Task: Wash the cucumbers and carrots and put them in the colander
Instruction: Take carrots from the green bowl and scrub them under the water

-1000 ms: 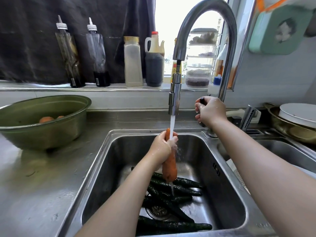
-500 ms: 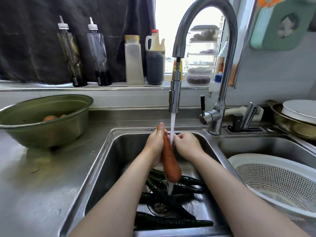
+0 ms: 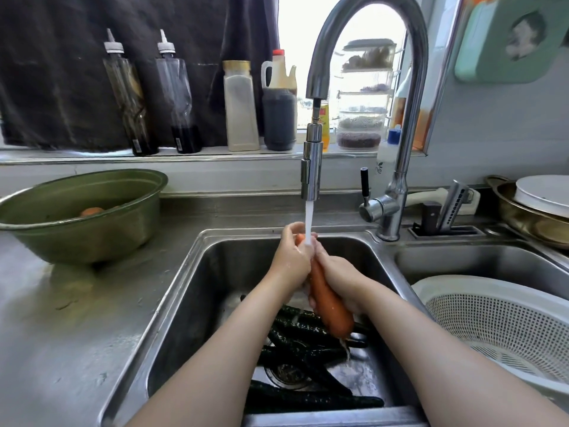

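An orange carrot is held tilted under the running water of the tap, over the left sink basin. My left hand grips the carrot's upper end where the stream hits. My right hand wraps around the carrot's middle from the right. Several dark green cucumbers lie on the basin floor around the drain. A white colander sits in the right basin. More carrots lie in the green bowl on the left counter.
Bottles and jars line the windowsill behind the tap. The tap lever stands right of the spout. A knife block and a pan with a white plate stand at the back right. The steel counter spreads to the left.
My right hand left the tap lever, came down to the carrot and now slides lower along it. The carrot's lower end has swung right. Water keeps running.
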Motion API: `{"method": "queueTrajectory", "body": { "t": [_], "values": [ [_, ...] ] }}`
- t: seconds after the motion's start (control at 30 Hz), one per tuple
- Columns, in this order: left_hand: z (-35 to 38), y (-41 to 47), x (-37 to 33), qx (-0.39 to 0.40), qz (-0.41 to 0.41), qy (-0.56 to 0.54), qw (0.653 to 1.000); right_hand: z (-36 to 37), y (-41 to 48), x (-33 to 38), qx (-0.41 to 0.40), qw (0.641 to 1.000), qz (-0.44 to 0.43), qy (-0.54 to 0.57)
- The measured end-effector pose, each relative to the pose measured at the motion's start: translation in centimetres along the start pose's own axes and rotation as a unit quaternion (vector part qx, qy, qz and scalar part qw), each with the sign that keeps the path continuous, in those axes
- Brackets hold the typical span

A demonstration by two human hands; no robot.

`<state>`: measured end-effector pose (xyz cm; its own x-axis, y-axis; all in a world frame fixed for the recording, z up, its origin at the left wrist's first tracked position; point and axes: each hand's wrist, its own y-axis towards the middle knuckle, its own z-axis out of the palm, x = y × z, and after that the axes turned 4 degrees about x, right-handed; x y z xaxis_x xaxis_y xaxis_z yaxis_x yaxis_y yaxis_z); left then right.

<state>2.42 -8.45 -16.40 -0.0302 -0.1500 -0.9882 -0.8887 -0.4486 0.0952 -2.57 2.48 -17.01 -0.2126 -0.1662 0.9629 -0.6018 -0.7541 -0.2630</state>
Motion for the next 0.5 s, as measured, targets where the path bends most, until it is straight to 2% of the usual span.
{"method": "queueTrajectory", "body": {
  "t": [0.1, 0.27, 0.4, 0.5],
  "values": [
    [0.5, -0.1, 0.1, 0.021, -0.129, -0.027, 0.991, 0.2, 0.4, 0.4, -0.008, 0.999, -0.035, 0.026],
    [-0.4, -0.2, 1.3, 0.107, -0.190, -0.123, 0.968, 0.0, 1.4, 0.6, 0.000, 0.994, -0.091, 0.065],
    [-1.6, -0.7, 0.8, 0.206, -0.277, -0.133, 0.929, 0.7, 1.6, 0.8, -0.051, 0.995, -0.071, 0.041],
    [-3.1, -1.2, 0.3, 0.299, -0.326, -0.070, 0.894, 1.5, 1.6, 1.4, -0.115, 0.991, -0.059, 0.047]
  ]
}}
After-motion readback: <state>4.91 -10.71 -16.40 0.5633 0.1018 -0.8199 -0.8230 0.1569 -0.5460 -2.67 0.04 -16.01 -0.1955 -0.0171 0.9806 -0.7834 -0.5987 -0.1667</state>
